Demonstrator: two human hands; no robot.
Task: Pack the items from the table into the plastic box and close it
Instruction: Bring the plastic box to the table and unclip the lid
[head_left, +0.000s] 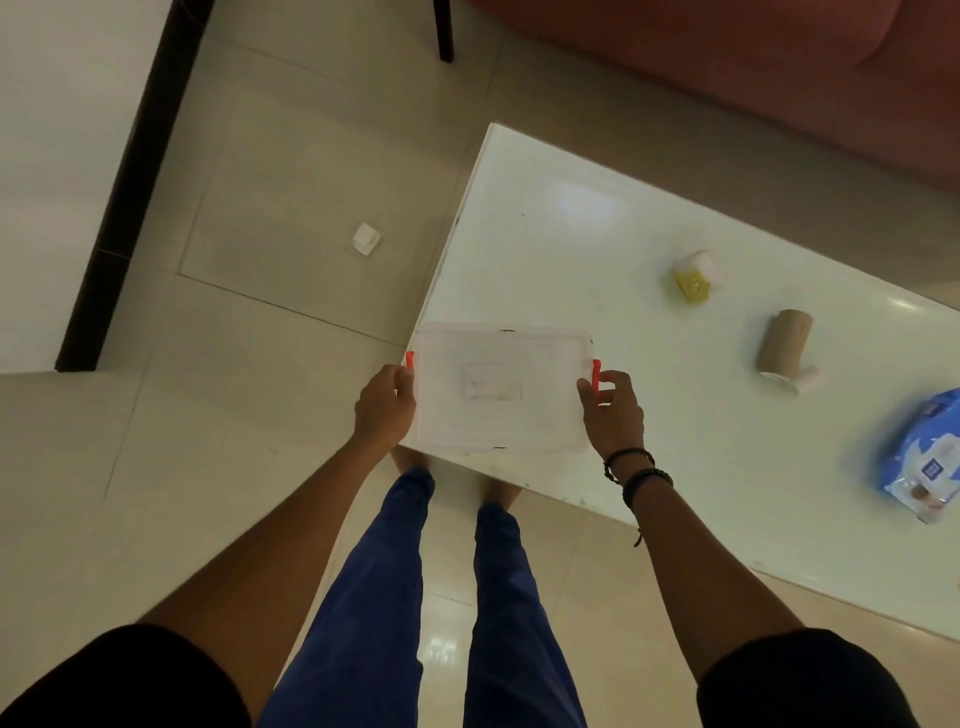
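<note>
A clear plastic box (501, 387) with its lid on and red side latches sits at the near left corner of the white table (571, 218). My left hand (383, 410) grips its left end at the red latch. My right hand (613, 410) grips the right end, fingers on the other red latch. Further right on the table lie a yellow and white small item (696, 275), a brown cardboard tube (783, 343) with a small white roll (808, 382) beside it, and a blue and white packet (927, 460) at the right edge of view.
The table's left edge and near edge meet right under the box. A small white object (365, 240) lies on the tiled floor to the left. A reddish sofa (727, 67) stands behind the table, a dark wall base (130, 192) at far left.
</note>
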